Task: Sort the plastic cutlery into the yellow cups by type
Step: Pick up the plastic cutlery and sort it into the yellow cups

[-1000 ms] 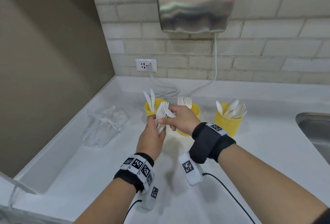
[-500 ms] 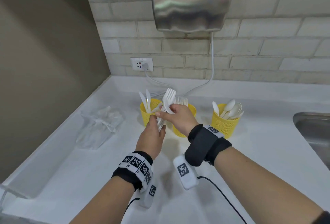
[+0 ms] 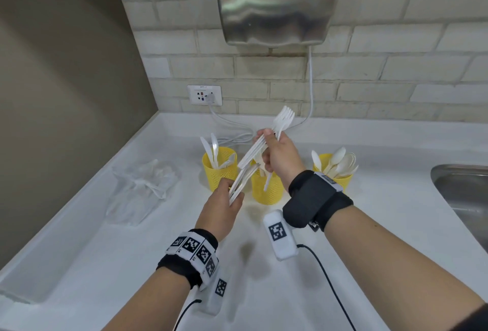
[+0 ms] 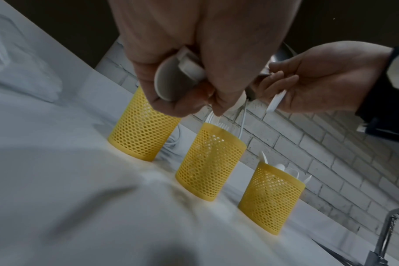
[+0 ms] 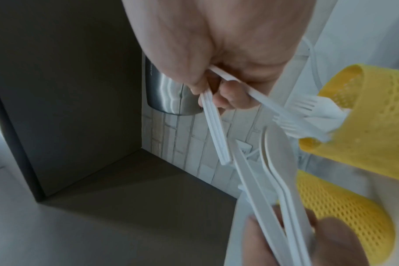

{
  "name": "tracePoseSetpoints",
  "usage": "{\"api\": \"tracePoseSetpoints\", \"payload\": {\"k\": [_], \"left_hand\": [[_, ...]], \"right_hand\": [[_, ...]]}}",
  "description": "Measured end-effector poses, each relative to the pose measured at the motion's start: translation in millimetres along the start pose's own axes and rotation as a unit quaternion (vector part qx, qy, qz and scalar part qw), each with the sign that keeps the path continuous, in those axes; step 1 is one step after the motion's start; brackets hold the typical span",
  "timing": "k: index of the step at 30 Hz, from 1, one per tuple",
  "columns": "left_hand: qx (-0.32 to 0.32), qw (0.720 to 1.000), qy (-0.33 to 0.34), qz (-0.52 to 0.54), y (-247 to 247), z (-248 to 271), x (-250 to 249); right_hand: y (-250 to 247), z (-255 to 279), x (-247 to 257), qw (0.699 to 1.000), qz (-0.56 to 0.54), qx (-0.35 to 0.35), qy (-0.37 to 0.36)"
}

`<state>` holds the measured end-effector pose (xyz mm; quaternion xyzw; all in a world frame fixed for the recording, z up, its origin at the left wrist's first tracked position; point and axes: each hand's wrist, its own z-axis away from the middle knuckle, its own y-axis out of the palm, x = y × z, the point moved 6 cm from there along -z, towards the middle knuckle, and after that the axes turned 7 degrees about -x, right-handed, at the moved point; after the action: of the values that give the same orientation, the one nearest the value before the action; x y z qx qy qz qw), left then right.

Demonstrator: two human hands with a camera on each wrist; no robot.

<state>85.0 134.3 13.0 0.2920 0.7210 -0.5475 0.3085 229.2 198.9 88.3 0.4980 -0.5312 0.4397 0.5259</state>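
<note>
Three yellow mesh cups stand in a row on the counter. The left cup (image 3: 219,172) holds knives, the middle cup (image 3: 266,193) forks, the right cup (image 3: 333,176) spoons. My right hand (image 3: 266,143) grips a bunch of white forks (image 3: 284,119) by the handles, tines up and to the right, above the middle cup. My left hand (image 3: 232,190), in front of the left cup, grips the other cutlery (image 3: 244,176). The left wrist view shows spoon bowls (image 4: 171,81) in that fist. In the right wrist view the fork handles (image 5: 214,129) stick out below my fingers.
A crumpled clear plastic bag (image 3: 144,188) lies left of the cups. A steel sink (image 3: 464,193) is at the right edge. A hand dryer (image 3: 277,0) hangs on the brick wall, its cable running to a socket (image 3: 204,95). A brown wall closes off the left.
My right hand has drawn the forks out of the bundle in my left hand and lifted them up and to the right. The two hands are now apart; the left sits slightly lower.
</note>
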Motion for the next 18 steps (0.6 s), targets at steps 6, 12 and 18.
{"api": "tracePoseSetpoints", "payload": {"k": [6, 12, 18], "left_hand": [[-0.034, 0.999, -0.013, 0.005, -13, -1, 9], [-0.052, 0.998, -0.003, 0.025, -24, -6, 4], [-0.045, 0.997, -0.002, 0.056, -27, -5, 0]], "right_hand": [[-26, -18, 17, 0.992, 0.034, -0.083, -0.094], [-39, -22, 3, 0.972, 0.088, -0.137, -0.169], [-29, -37, -39, 0.949, 0.304, -0.042, -0.076]]}}
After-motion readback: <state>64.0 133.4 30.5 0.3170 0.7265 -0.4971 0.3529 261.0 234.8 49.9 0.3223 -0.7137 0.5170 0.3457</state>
